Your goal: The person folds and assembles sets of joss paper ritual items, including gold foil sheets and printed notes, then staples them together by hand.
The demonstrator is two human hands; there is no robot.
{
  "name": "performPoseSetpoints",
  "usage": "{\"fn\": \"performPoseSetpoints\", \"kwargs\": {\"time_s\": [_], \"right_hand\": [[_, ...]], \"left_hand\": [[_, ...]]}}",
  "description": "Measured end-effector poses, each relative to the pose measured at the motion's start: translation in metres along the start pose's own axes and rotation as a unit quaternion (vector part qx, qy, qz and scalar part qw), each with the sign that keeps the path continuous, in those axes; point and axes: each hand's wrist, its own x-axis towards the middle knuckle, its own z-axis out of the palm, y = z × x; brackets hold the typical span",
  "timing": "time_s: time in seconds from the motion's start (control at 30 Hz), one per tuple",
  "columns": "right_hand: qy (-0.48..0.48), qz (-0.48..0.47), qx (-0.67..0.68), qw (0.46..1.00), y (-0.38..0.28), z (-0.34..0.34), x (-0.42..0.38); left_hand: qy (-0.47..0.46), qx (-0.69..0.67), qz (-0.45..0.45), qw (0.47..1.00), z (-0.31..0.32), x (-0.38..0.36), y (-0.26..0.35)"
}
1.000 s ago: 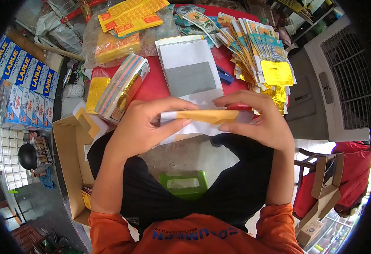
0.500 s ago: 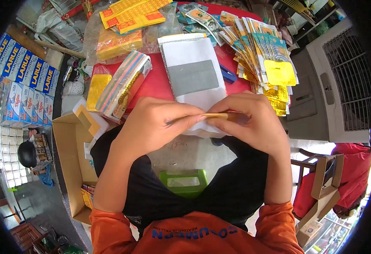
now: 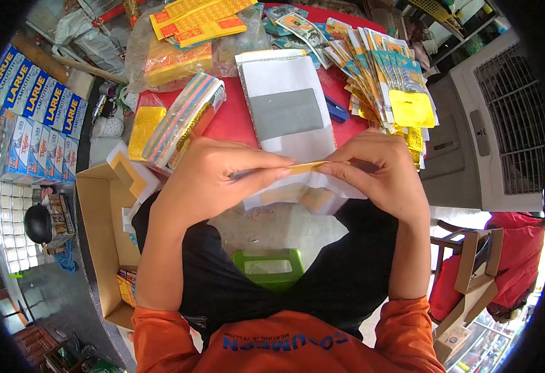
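Observation:
My left hand and my right hand pinch the folded upper edge of a thin white paper sheet between thumbs and fingers. A yellowish strip shows along that edge, between my fingertips. The rest of the sheet hangs toward my lap, with a blurred tan patch on it. Just beyond my hands lies a stack of white sheets with a grey rectangle on top. Right of it is a dark blue object, perhaps a stapler, partly hidden under the stack.
Fanned folded papers with gold pieces lie at the table's right. A plastic-wrapped striped bundle and yellow-red packets are on the left. Below stand an open cardboard box and a green stool. An air cooler stands right.
My fingertips have moved apart along the folded edge, my right hand shifting slightly right. More of the sheet now hangs below them, showing the tan patch.

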Motion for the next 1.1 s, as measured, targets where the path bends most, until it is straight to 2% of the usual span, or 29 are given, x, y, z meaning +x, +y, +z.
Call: {"fn": "performPoseSetpoints", "kwargs": {"time_s": [0.07, 0.13, 0.23, 0.27, 0.37, 0.4, 0.5, 0.57, 0.67, 0.77, 0.83, 0.87, 0.9, 0.97, 1.1], "right_hand": [[-0.001, 0.006, -0.018, 1.0, 0.0, 0.003, -0.001], [0.073, 0.015, 0.02, 0.997, -0.001, 0.01, -0.001], [0.037, 0.061, 0.064, 0.995, 0.011, -0.003, -0.006], [0.035, 0.05, 0.013, 0.998, 0.011, -0.006, -0.006], [0.036, 0.044, 0.007, 0.998, 0.014, -0.009, -0.007], [0.037, 0.044, 0.007, 0.998, 0.016, -0.008, -0.008], [0.059, 0.021, 0.07, 0.996, 0.021, -0.009, -0.01], [0.051, 0.102, 0.093, 0.989, 0.022, -0.019, -0.013], [0.055, 0.045, 0.072, 0.995, 0.023, -0.019, -0.011], [0.044, 0.009, 0.035, 0.998, 0.019, -0.016, -0.01], [0.033, 0.0, 0.018, 0.999, 0.013, -0.014, -0.007], [0.025, 0.002, 0.026, 0.999, 0.011, -0.012, -0.006], [0.016, 0.004, 0.033, 0.999, 0.009, -0.012, -0.005], [0.014, 0.01, 0.034, 0.999, 0.007, -0.013, -0.004], [0.039, 0.011, 0.043, 0.998, 0.01, -0.018, -0.005]], "left_hand": [[-0.006, 0.02, -0.014, 1.0, -0.002, -0.001, -0.001], [0.009, 0.011, -0.009, 1.0, -0.005, -0.003, 0.0], [0.005, 0.0, -0.047, 0.999, -0.012, -0.004, 0.004], [0.005, -0.001, -0.046, 0.999, -0.011, -0.004, 0.002], [0.015, -0.011, -0.028, 0.999, -0.009, -0.004, -0.003], [0.004, -0.006, -0.053, 0.999, -0.01, -0.005, -0.004], [-0.006, -0.014, -0.087, 0.996, -0.015, -0.008, -0.005], [-0.003, -0.028, -0.097, 0.995, -0.016, -0.008, -0.006], [-0.028, -0.034, -0.114, 0.992, -0.018, -0.007, -0.004], [-0.048, 0.006, -0.074, 0.996, -0.013, -0.001, 0.002], [-0.072, 0.001, -0.009, 0.997, -0.006, 0.002, 0.003], [-0.051, -0.024, 0.005, 0.998, 0.003, 0.002, 0.003], [-0.05, -0.024, 0.004, 0.998, 0.004, 0.005, 0.003], [-0.116, 0.016, -0.029, 0.993, 0.003, 0.009, 0.003], [-0.077, 0.007, -0.047, 0.996, 0.003, 0.01, 0.003]]}}
